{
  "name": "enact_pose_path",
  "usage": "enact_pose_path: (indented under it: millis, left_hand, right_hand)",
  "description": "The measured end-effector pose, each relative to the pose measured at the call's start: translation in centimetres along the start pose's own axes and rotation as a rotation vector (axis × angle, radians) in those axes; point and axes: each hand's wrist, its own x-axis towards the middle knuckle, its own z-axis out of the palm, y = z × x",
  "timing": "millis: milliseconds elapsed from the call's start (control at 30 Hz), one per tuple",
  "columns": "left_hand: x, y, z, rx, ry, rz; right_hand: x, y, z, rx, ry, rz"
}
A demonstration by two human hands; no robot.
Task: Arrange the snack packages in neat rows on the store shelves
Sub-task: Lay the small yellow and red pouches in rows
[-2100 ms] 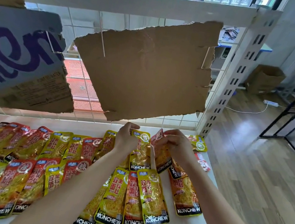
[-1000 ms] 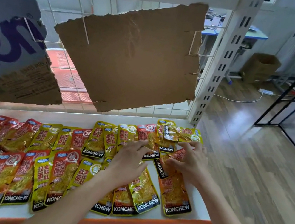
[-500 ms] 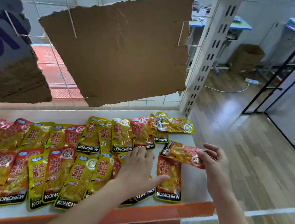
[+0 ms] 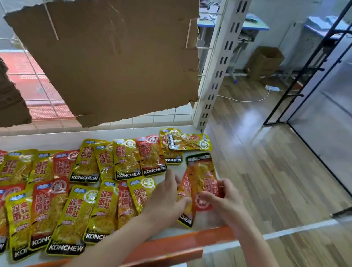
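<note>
Yellow and red KONCHEW snack packages [image 4: 76,212] lie in two overlapping rows across the white shelf [image 4: 28,138]. At the right end, my right hand [image 4: 226,203] grips a red package [image 4: 203,178] turned upside down, its bottom edge pointing away from me. My left hand [image 4: 165,199] touches that package's left edge and rests over another red package [image 4: 187,215] lying flat beneath. One yellow package [image 4: 188,142] lies sideways at the back right corner, on top of the back row's last pack.
A torn cardboard sheet [image 4: 115,45] hangs on the wire grid behind the shelf. A white slotted upright [image 4: 224,54] stands at the right end. The shelf's orange front lip [image 4: 164,249] runs below my arms. Wooden floor, a black rack [image 4: 304,69] and a cardboard box [image 4: 264,63] lie to the right.
My right hand lifted a red package from the shelf's right end and turned it lengthwise. My left hand moved right from the front row to meet it.
</note>
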Motion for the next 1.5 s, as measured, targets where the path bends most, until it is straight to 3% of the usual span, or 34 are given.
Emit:
enact_pose_path:
  millis: [167, 267, 367, 500, 567, 733, 933, 1067, 1233, 1500]
  left_hand:
    - [-1.0, -1.1, -2.0, -0.158, 0.165, 0.056]
    - [-1.8, -2.9, -3.7, 0.003, 0.105, 0.039]
    - [-2.3, -4.3, -4.5, 0.229, 0.041, 0.009]
    - [-2.1, -4.4, -5.0, 0.204, 0.087, 0.017]
    - [-1.7, -3.9, -5.1, 0.15, 0.131, 0.05]
    - [-0.4, -3.0, -4.4, 0.16, 0.139, 0.131]
    - [3.3, -2.5, -3.6, 0.216, 0.144, 0.161]
    - [5.8, -2.4, -3.3, 0.252, 0.167, 0.157]
    - [8.3, -3.5, -3.6, 0.38, 0.151, 0.04]
    - [9.4, -3.4, -4.1, 0.482, 0.108, -0.101]
  right_hand:
    - [-0.2, -0.6, -0.7, 0.059, -0.008, -0.028]
    - [-0.1, -1.7, -1.2, 0.129, 0.05, -0.15]
    - [0.3, -3.1, -1.7, 0.387, 0.046, -0.224]
    - [1.2, -4.9, -1.8, 0.43, 0.031, -0.296]
    - [1.9, -5.5, -1.7, 0.356, -0.018, -0.293]
    - [3.5, -4.4, -0.4, -0.118, -0.352, -0.228]
    - [3.9, -2.5, 0.8, -0.6, -0.257, -0.442]
    - [5.0, -2.3, 0.3, -0.569, -0.233, -0.467]
    - [7.5, -3.2, -0.2, -0.462, -0.07, -0.541]
    - [11.9, -5.9, 1.5, -0.635, -0.012, -0.537]
